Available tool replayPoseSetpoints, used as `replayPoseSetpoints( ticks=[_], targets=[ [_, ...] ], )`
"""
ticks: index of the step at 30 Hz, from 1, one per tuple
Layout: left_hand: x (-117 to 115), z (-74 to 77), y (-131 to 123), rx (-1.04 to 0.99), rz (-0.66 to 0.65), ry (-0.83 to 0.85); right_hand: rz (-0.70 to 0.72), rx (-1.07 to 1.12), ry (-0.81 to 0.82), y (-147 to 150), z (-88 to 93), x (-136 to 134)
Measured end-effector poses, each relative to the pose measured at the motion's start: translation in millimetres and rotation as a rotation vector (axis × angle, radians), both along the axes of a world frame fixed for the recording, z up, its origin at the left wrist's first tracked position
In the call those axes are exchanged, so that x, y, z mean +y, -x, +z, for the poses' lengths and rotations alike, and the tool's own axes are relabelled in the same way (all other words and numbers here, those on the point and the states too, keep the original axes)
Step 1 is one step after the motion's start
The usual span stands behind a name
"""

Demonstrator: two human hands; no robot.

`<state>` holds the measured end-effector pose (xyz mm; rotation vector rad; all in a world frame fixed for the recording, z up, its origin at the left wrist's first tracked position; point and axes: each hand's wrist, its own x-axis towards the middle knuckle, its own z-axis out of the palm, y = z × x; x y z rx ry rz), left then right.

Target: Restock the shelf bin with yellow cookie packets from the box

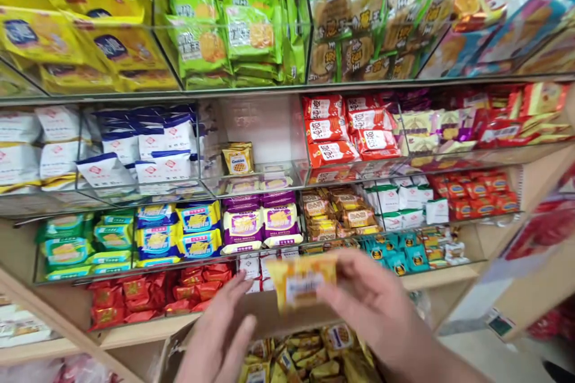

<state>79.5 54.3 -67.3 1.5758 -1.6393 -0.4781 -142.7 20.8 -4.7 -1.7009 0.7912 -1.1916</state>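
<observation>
My right hand (372,293) pinches a small yellow cookie packet (303,282), slightly blurred, held up in front of the lower shelves. To its left is my left hand (222,326), fingers stretched and apart, with nothing in it. Below both hands sits a cardboard box (177,344) with many yellow-gold cookie packets (305,356) lying loose inside. On the middle shelf, a clear-walled compartment (269,131) holds a short row of similar gold cookie packets (238,158) standing at its left side.
Clear dividers split the shelves. Around that compartment are white-and-blue packets (164,140), red packets (327,128) and, below, purple soda biscuit packs (245,224). Green packets (251,30) fill the shelf above. Red packets (135,296) lie low at left, near a wooden shelf edge (139,335).
</observation>
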Motion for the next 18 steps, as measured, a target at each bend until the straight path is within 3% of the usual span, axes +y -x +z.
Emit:
replayPoseSetpoints(
  ticks=[2, 5, 6, 8, 12, 18],
  targets=[
    [-13.3, -2.9, -34.7, -0.37, 0.121, -0.019, -0.101, 0.042, 0.306, -11.4, 46.2, -25.2],
    [-25.4, -11.7, -62.8, -0.477, 0.197, -0.199, -0.205, 0.101, 0.586, -43.4, 102.9, -79.8],
    [-26.0, -14.1, -65.1, -0.479, 0.201, -0.233, -0.274, 0.179, 0.624, -56.2, 116.4, -100.2],
    [-23.5, -17.2, -63.1, -0.492, 0.206, -0.26, -0.377, 0.377, 0.553, -82.2, 135.0, -139.0],
    [-15.7, -19.3, -55.3, -0.512, 0.237, -0.255, -0.378, 0.64, 0.282, -128.2, 146.1, -191.1],
    [-13.5, -22.7, -59.0, -0.483, 0.22, -0.243, -0.314, 0.826, 0.109, -174.2, 137.5, -213.6]
  ],
)
